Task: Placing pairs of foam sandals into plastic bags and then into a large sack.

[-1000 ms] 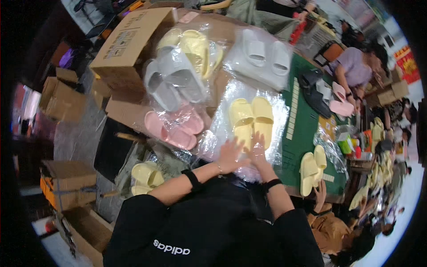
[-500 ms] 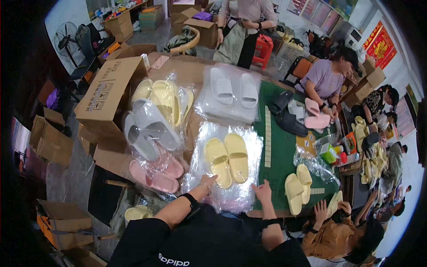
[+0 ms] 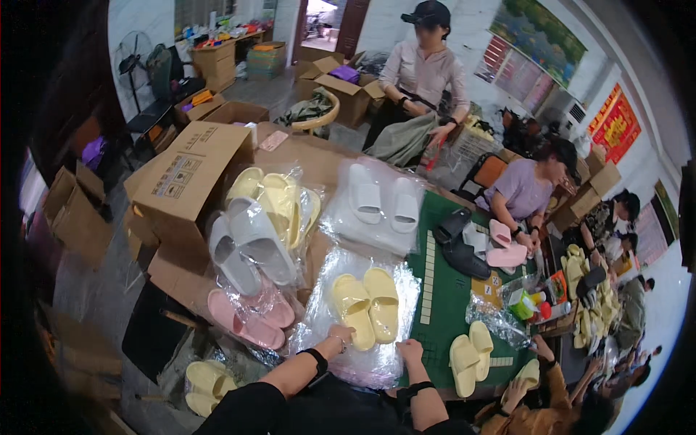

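Observation:
A pair of yellow slippers (image 3: 382, 304) lies side by side under clear film, on a stack of shiny clear plastic bags (image 3: 322, 301). My left hand (image 3: 339, 335) is at the heel of the left slipper, its fingers closed on the film of the plastic bag. On the other side my right hand (image 3: 410, 352) has its fingers curled at the right edge of the plastic bag, pinching it. What lies under my fingertips is partly hidden.
Bagged white slippers (image 3: 377, 203) lie beyond; bagged grey slippers (image 3: 254, 239) and pink slippers (image 3: 250, 319) are left, beside a cardboard box (image 3: 188, 163). Loose yellow slippers (image 3: 470, 359) and black shoes (image 3: 464, 254) rest on the green mat (image 3: 438, 312). Co-workers sit right; one person stands opposite.
My view has tilted upward, so the table sits lower. My right hand has gone from spread fingers to curled at the bag's edge. The person opposite has moved the grey-green cloth.

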A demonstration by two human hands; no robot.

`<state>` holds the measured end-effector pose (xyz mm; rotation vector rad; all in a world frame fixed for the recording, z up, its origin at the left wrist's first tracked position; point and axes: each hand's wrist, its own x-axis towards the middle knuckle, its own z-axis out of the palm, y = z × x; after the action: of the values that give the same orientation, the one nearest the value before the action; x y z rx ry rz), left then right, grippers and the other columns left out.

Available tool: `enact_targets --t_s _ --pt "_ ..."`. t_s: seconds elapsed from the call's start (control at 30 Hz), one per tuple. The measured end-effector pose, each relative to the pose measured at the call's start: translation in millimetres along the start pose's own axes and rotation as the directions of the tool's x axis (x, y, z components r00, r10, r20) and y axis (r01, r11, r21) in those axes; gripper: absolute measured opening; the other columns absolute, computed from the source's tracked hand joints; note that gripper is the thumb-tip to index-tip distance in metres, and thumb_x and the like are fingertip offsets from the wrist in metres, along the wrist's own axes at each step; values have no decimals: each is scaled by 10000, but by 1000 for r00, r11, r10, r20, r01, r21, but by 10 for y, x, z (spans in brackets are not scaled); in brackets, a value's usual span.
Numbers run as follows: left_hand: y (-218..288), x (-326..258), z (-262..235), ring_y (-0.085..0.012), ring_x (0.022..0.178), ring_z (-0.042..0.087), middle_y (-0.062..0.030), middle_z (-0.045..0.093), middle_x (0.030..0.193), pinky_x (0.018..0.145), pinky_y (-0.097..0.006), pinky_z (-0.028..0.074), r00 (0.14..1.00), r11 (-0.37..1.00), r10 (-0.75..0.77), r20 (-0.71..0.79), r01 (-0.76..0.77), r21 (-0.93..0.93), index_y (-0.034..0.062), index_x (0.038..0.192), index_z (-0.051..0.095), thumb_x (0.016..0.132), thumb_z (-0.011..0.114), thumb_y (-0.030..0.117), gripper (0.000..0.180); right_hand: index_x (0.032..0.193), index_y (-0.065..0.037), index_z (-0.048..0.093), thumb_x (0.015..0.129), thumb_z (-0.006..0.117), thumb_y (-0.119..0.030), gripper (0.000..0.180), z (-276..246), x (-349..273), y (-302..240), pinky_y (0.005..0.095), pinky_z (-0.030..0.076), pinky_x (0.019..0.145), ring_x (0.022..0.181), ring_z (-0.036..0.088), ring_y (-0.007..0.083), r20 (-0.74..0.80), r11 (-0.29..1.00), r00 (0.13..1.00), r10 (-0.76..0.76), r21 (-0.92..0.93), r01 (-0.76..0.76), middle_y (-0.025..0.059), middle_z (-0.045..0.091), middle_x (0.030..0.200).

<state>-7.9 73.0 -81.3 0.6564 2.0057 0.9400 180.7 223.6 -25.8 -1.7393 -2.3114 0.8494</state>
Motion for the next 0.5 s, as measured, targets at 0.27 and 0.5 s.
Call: enact_targets --t_s 0.27,0.5 --pt "-50 348 -17 -177 565 538 -64 532 643 476 -337 439 957 932 30 289 78 -355 57 773 565 672 584 28 107 916 -32 573 817 524 -137 152 6 20 -209 282 435 669 739 518 124 -63 826 995 -71 555 94 53 587 803" --pt "1250 -555 -390 -188 679 540 -76 544 883 502 -350 455 957 549 66 282 201 -811 163 1105 402 664 514 -33 496 974 -79 574 842 524 -225 203 -510 -268 -359 359 480 659 824 566 189 214 101 969 126 969 -227 78 585 916"
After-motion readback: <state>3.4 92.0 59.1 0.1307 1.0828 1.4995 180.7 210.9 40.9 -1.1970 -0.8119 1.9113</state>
